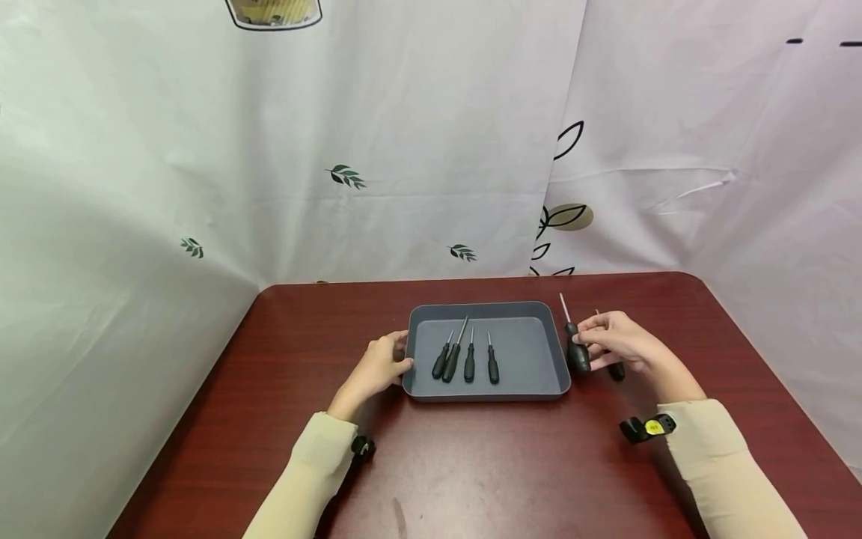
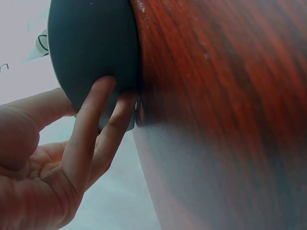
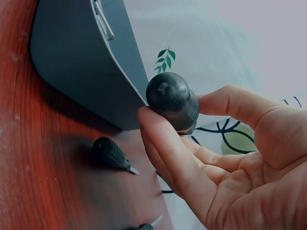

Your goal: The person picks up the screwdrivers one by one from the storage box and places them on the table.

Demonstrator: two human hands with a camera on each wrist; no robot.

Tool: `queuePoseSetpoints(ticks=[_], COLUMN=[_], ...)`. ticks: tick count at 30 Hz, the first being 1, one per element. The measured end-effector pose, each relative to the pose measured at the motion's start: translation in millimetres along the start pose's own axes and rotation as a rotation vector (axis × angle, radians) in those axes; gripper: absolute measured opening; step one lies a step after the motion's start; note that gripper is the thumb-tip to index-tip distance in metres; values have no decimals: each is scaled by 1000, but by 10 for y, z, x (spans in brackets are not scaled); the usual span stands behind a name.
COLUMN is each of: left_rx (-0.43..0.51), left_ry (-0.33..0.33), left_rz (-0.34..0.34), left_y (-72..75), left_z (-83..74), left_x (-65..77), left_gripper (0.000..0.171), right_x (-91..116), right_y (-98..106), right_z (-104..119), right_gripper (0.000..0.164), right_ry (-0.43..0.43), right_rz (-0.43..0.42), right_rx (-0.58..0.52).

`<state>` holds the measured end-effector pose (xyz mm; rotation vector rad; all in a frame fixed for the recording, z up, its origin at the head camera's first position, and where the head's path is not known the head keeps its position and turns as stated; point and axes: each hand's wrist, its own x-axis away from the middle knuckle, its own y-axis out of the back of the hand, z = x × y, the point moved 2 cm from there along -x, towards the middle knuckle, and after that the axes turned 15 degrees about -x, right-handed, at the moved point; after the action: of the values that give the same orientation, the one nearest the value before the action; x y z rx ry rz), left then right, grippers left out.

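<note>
A grey rectangular tray (image 1: 532, 385) lies on the table with several black-handled screwdrivers (image 1: 469, 363) in it. My left hand (image 1: 382, 364) grips the tray's left end, thumb at the rim and fingers (image 2: 86, 129) against the outer wall. Just past the tray's right side, my right hand (image 1: 622, 344) pinches a larger screwdriver (image 1: 578, 352) by its black handle. Its shaft points away toward the back of the table. In the right wrist view the rounded handle end (image 3: 168, 93) faces the camera, raised above the table.
Another black-handled screwdriver (image 1: 616, 372) lies on the table partly under my right hand; the right wrist view shows its ribbed handle (image 3: 110, 152) and, lower down, part of one more (image 3: 146, 226). The reddish-brown table (image 1: 512, 464) meets a white patterned curtain (image 1: 404, 224) behind.
</note>
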<state>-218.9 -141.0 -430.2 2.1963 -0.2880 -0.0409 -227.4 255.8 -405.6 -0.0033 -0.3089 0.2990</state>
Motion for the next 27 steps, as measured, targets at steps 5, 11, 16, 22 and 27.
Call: queuePoseSetpoints(ticks=[5, 11, 16, 22, 27], left_rx=[11, 18, 27, 24, 23], left_ry=[-8, -8, -5, -11, -8], left_rz=[3, 6, 1, 0, 6], left_y=[8, 11, 8, 7, 2], left_z=[2, 6, 9, 13, 24], left_x=[0, 3, 7, 9, -3], left_gripper=[56, 56, 56, 56, 56], right_x=[27, 46, 70, 115, 139], right_y=[47, 112, 178, 253, 315], right_z=[4, -12, -21, -16, -13], right_gripper=[48, 44, 45, 48, 48], right_ry=[7, 10, 12, 16, 7], right_rz=[10, 30, 20, 13, 13], right_rx=[8, -3, 14, 34, 38])
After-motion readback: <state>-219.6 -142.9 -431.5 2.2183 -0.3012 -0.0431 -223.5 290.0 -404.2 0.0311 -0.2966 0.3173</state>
